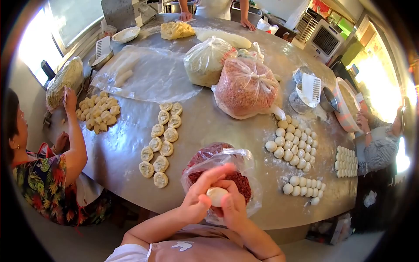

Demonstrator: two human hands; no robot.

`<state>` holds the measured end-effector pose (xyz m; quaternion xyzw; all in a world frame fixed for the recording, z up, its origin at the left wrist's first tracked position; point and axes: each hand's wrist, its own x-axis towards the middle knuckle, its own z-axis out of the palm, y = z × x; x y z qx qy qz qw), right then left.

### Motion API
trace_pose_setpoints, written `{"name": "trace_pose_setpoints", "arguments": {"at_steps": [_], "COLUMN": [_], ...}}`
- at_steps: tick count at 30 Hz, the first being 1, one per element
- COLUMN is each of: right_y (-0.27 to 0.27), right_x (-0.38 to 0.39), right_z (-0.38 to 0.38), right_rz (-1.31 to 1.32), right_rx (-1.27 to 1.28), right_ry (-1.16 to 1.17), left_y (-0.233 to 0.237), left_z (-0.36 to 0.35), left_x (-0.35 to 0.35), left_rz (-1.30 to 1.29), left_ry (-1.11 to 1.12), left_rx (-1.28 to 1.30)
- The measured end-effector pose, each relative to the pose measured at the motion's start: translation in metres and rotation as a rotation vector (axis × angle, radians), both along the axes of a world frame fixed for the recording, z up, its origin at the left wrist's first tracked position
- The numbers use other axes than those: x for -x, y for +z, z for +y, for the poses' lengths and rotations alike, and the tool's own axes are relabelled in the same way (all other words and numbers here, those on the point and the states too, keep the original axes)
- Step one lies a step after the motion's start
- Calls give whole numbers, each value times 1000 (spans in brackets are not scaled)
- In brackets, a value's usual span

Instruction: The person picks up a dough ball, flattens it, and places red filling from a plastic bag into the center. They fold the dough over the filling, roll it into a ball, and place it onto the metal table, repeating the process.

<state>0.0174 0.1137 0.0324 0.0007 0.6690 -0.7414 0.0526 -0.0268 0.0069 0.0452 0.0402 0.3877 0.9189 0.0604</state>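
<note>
My left hand [196, 194] and my right hand [234, 203] meet in front of my body, closed around a small pale dough ball [217, 197]. Some of the left fingers stretch up past it, while both thumbs lie against its sides. Under and behind my hands is an open clear plastic bag [249, 162] with dark red crumbly filling [241, 181] in it. Two columns of pressed dough rounds [160, 164] run away from me on the left. Smooth white dough balls [293, 144] stand in rows to the right.
Two tied bags, one of pinkish filling [246, 87] and one pale [208, 61], stand mid-table. A heap of dough pieces [98, 111] lies left, by a seated person [48, 170]. Another person [379, 148] reaches in at right, beside a large tub [347, 105]; someone stands opposite.
</note>
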Motion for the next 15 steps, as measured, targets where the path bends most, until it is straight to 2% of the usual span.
{"name": "trace_pose_setpoints", "arguments": {"at_steps": [3,4,5,6,7,8,9,10,11,13,15], "right_y": [-2,-3,-3,-5,-7,-9,-6,-2,-1,-11,-28], "right_x": [0,-3,-1,5,7,2,-7,-16,-22,-41,-72], "right_z": [5,5,2,-2,1,8,17,25,34,78,128], "right_rz": [-26,-43,114,264,407,319,102,-124,-263,-259,-201], "right_rx": [184,116,30,-77,-202,-188,-40,100,226,226,630], "right_ry": [98,95,36,-38,-108,-44,17,44,12,-76,-312], "left_y": [-2,-19,-34,-43,-40,-43,-45,-38,-40,-40,-32], "left_z": [8,-8,-16,-13,-6,-7,-5,1,6,8,2], "left_x": [1,12,16,15,13,11,8,-7,-10,-13,-9], "left_rz": [55,330,608,586,570,579,596,350,275,113,176], "left_ry": [28,-116,-281,-279,-196,-236,-268,-384,-445,-586,-582], "left_rx": [81,221,332,265,335,411,491,370,312,164,253]}}
